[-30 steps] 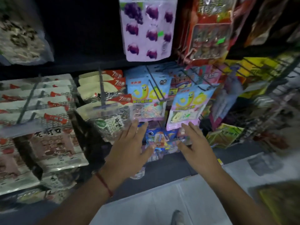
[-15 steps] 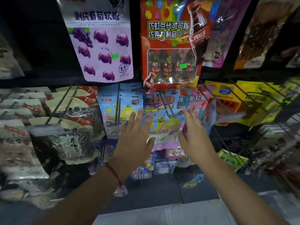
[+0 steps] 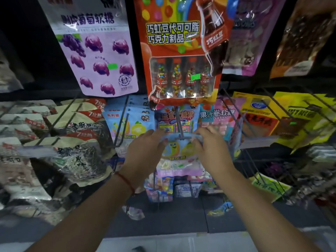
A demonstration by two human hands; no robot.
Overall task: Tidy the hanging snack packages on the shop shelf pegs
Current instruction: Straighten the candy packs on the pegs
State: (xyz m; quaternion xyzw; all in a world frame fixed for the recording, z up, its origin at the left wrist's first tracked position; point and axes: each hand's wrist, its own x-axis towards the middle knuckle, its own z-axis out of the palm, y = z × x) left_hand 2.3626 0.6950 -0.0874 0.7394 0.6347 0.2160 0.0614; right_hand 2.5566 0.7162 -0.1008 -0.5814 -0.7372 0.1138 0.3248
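Observation:
A light-blue and pink candy pouch (image 3: 179,153) with a smiling banana hangs at the front tip of a metal peg (image 3: 179,128) in the middle row. My left hand (image 3: 143,153) grips its top left corner and my right hand (image 3: 211,150) grips its top right corner, thumbs on the header. More pouches of the same kind (image 3: 127,122) hang on the peg to the left. Behind the held pouch hang blue candy bags (image 3: 174,116).
Above hang a purple grape-gummy bag (image 3: 98,57) and a red chocolate-bean pack (image 3: 183,57). Seed packets (image 3: 76,142) fill pegs at left; yellow packs (image 3: 283,117) on slanted pegs at right. Small packets (image 3: 163,188) hang below, and one lies on the dark shelf base (image 3: 220,209).
My hands rose from the lower packets to the middle row and closed on the top corners of the banana pouch. The view tilted upward toward the upper bags.

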